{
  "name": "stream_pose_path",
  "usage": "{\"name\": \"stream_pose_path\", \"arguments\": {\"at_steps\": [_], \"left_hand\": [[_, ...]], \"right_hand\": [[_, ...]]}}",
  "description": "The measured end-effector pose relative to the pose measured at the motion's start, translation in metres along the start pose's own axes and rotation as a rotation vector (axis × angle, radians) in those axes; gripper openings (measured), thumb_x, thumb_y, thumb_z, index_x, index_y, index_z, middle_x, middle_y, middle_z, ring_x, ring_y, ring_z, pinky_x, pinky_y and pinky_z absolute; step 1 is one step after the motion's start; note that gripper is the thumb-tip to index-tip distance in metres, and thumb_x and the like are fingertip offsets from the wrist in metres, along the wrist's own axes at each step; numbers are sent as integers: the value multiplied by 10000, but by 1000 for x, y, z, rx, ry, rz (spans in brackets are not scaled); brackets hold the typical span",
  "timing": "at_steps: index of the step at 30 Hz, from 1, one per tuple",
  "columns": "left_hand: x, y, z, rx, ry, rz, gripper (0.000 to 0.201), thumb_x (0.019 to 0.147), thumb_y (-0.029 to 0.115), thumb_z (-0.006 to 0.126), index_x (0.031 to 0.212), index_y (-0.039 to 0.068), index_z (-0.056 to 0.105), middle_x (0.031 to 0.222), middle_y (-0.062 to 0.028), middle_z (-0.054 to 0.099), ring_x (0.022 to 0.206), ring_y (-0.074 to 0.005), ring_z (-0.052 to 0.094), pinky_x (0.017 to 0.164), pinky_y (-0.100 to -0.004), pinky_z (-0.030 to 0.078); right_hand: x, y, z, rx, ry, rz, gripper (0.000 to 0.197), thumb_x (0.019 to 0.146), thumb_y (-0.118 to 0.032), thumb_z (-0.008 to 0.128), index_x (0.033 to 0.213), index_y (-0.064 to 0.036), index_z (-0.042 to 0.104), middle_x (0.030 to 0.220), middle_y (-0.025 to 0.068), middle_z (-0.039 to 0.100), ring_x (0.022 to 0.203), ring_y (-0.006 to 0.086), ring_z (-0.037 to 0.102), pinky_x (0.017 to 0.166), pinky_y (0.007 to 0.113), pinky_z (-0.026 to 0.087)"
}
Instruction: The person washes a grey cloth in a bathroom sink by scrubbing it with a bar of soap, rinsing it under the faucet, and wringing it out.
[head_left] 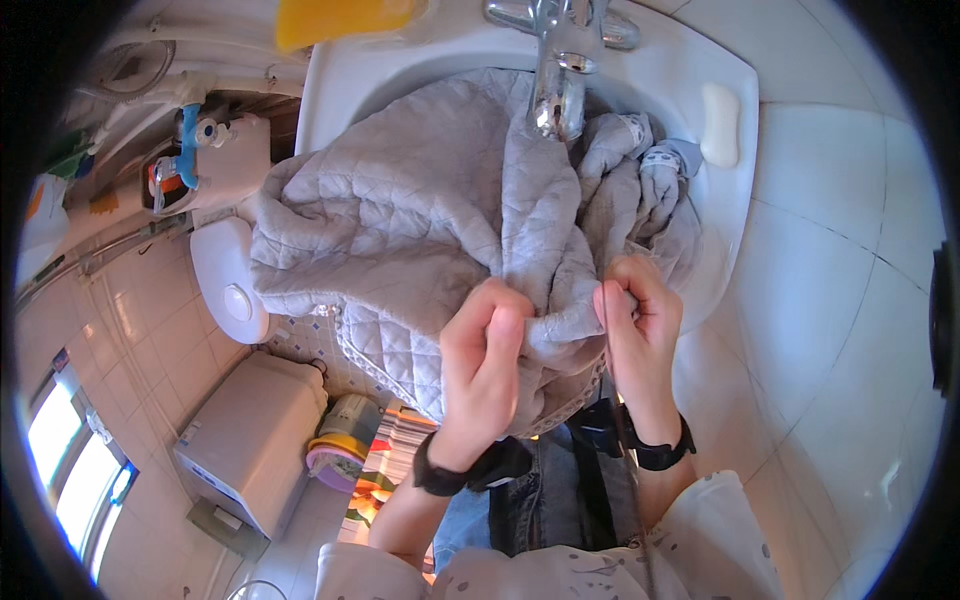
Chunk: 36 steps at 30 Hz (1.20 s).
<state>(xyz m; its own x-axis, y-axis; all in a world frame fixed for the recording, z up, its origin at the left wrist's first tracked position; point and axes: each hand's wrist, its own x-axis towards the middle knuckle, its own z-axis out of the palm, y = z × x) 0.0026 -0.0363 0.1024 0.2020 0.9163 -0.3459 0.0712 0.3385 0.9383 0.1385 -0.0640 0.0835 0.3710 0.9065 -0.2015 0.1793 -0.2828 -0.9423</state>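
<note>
A grey quilted garment (pixel 400 200) with lace-like trim is heaped in the white sink (pixel 742 200) and spills over its near edge. My left hand (pixel 485 350) is closed on a fold of it at the front of the sink. Just to the right, my right hand (pixel 642 325) pinches the same bunched fabric, so a short stretch of cloth lies between both hands. Patterned cuffs (pixel 665 158) lie at the sink's right side. The chrome faucet (pixel 558 85) stands over the garment, and whether water runs cannot be made out.
A white bar of soap (pixel 720 125) rests on the sink's right rim, and a yellow object (pixel 340 20) sits at the back left. To the left are a white lid with a round button (pixel 232 290), a boxy appliance (pixel 255 430) and stacked basins (pixel 345 440). Tiled wall (pixel 820 270) borders the right.
</note>
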Motion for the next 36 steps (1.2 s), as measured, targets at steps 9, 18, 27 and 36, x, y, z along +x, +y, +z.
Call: {"name": "stream_pose_path", "arguments": {"at_steps": [9,18,27,36], "left_hand": [[28,-27,14,-231,79,-263,380,945,281,402,693,9,485,636,41,450,617,-32,378,527,-205,324],[43,-49,0,-287,62,-299,427,941,281,412,620,8,480,571,25,443,569,-44,334,477,-226,289],[52,-55,1,-291,64,-332,372,936,251,400,724,-13,554,637,20,488,594,-51,389,515,-239,333],[60,-53,9,-250,34,-325,449,941,274,373,661,-53,502,541,-34,471,525,-107,391,482,-297,343]], "right_hand": [[10,-2,35,-205,-74,-444,322,775,-138,602,524,-69,412,473,72,374,443,258,403,508,348,299],[0,-6,41,-388,-228,-403,249,810,-182,561,599,-54,529,501,140,462,469,333,454,464,380,338],[17,-7,45,-426,-262,-265,330,856,-229,514,636,11,564,538,201,484,513,353,512,476,388,378],[37,-9,38,-380,-320,-54,369,872,-251,495,632,28,520,573,217,475,563,392,489,490,384,368]]}}
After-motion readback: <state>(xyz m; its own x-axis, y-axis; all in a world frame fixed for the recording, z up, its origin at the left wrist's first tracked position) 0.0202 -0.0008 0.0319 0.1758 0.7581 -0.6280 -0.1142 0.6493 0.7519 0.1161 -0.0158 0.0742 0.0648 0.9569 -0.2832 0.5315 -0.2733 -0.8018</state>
